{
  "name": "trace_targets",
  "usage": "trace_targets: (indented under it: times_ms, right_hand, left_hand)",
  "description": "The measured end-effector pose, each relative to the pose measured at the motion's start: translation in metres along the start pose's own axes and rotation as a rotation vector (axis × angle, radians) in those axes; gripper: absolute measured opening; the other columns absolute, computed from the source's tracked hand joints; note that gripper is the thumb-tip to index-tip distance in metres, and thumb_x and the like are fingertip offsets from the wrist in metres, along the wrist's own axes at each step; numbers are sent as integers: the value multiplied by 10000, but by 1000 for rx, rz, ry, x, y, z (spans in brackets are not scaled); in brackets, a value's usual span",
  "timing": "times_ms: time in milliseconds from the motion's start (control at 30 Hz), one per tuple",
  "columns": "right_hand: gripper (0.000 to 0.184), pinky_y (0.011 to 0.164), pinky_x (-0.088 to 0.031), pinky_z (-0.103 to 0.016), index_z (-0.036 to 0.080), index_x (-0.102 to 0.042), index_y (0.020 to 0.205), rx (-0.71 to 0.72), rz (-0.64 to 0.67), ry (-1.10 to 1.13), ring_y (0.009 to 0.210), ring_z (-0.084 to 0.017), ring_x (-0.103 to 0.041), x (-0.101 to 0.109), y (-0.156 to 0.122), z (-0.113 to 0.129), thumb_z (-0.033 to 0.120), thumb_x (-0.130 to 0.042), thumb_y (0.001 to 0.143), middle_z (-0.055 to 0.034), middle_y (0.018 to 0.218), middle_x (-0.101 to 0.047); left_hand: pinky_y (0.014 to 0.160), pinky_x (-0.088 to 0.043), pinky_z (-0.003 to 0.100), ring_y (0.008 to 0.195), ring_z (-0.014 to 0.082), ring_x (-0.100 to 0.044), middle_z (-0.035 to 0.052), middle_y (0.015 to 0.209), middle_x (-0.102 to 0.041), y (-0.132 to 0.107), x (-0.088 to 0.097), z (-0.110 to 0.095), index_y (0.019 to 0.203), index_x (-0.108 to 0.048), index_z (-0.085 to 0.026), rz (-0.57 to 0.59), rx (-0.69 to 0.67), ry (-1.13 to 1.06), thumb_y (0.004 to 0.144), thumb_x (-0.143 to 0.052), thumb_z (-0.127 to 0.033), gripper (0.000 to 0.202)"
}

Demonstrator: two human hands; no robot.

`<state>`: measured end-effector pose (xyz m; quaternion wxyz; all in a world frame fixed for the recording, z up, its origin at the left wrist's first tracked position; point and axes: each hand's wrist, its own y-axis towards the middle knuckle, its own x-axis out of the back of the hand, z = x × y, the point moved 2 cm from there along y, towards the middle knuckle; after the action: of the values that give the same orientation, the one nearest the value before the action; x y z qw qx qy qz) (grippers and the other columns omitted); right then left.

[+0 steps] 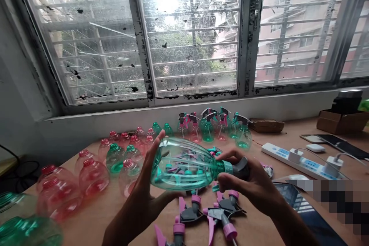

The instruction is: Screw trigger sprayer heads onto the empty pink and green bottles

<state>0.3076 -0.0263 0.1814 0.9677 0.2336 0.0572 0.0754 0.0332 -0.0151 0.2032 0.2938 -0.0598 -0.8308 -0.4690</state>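
Note:
A clear green spray bottle [181, 169] lies on its side in the air, its base to the left and its neck to the right. My left hand [145, 194] is wrapped around the base end. At the neck, my right hand [252, 182] grips the spray head, with thumb and fingers at its teal collar [228, 167]; the grey nozzle part is partly covered by that hand. Below the bottle, several loose pink-and-grey spray heads [191, 211] lie on the table. More teal and pink ones show blurred through the bottle's wall.
Pink bottles [93, 178] and green bottles [116, 157] without heads stand on the left of the table [115, 215]. Several bottles with spray heads [208, 128] stand by the window wall. A power strip [288, 158], a dark tablet-like device [308, 211] and a cardboard box [340, 121] are on the right.

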Motion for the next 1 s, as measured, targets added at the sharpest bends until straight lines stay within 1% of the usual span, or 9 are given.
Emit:
trace_targets:
  times_ms: [67,133,300,433,600,700,833,900,1000]
  right_hand:
    - [373,543,-558,-207,213,-740,1027,-3,-3,8,630,-154,-759,0,0,2,426,-970,826,19,780,-712]
    - [361,532,-549,-217,210,-742,1027,9,-2,-20,606,-151,-735,0,0,3,427,-959,835,20,755,-708]
    - [325,439,-445,-207,212,-765,1006,106,-30,-165,509,-105,-591,0,-2,5,381,-965,814,23,763,-689]
    - [334,464,-490,-200,212,-748,1034,72,9,-63,546,-134,-685,0,-3,4,402,-949,847,16,742,-713]
    - [339,510,-576,-212,210,-724,1065,27,82,99,576,-155,-756,-1,-3,0,417,-924,885,4,744,-752]
    - [296,499,-516,-180,217,-738,1058,46,53,42,589,-123,-715,-2,-3,0,381,-920,893,9,779,-732]
    - [270,475,-404,-174,221,-757,1030,111,-3,-83,535,-72,-544,-1,-3,2,335,-939,866,37,764,-669]
    - [288,469,-389,-186,222,-759,1040,109,2,-99,529,-74,-524,-1,-4,2,354,-941,861,34,775,-658]
    - [310,464,-379,-190,229,-756,1068,73,27,-76,514,-73,-546,1,-4,-3,407,-924,878,30,797,-645]
  left_hand:
    - [1321,-337,640,1711,330,-182,2,1858,-179,-2,-2,-1,1708,-59,-555,-24,-91,-13,1053,-682,-277,946]
    - [1307,-393,601,1699,328,-239,8,1854,-200,-3,-3,-2,1711,-58,-547,-35,-104,-27,1050,-686,-258,956]
    - [1202,-544,594,1547,445,-520,97,1829,-278,0,-1,-3,1740,-155,-436,-7,71,-55,795,-914,-581,1221]
    - [1222,-507,657,1622,455,-397,80,1835,-261,1,1,2,1729,-203,-446,-23,99,-26,898,-841,-525,1050]
    - [1269,-470,612,1678,342,-318,38,1834,-266,-1,-2,4,1710,-104,-543,-55,-92,-56,1035,-683,-211,949]
    - [1251,-505,579,1630,374,-414,77,1826,-286,-2,-3,3,1732,-89,-482,-42,-38,-59,944,-829,-318,1093]
    - [1290,-408,661,1638,473,-353,90,1810,-329,-2,0,-2,1737,-201,-413,-29,64,-60,731,-944,-619,1268]
    - [1289,-419,656,1629,469,-374,83,1804,-343,-1,2,-2,1732,-223,-419,-39,67,-61,755,-933,-607,1222]
    - [1180,-588,565,1542,421,-532,102,1820,-297,0,0,1,1733,-183,-441,-37,36,-106,833,-929,-427,1169]
